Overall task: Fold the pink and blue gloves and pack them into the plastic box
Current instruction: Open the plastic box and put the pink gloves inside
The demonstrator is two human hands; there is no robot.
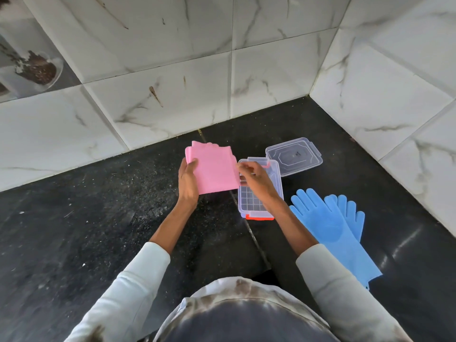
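The folded pink gloves (214, 166) are held up above the black counter, just left of the clear plastic box (275, 183). My left hand (188, 180) grips their left edge. My right hand (256, 177) pinches their right edge, hovering over the box. The box stands open, with a grid-patterned floor and an orange clip at its near end. Its clear lid (293, 156) lies apart behind it to the right. Two blue gloves (333, 225) lie flat and overlapping on the counter right of the box, fingers pointing away from me.
The black stone counter (98, 218) meets white marble-look tiled walls (172, 82) at the back and on the right, forming a corner behind the lid. A seam runs across the counter under the box.
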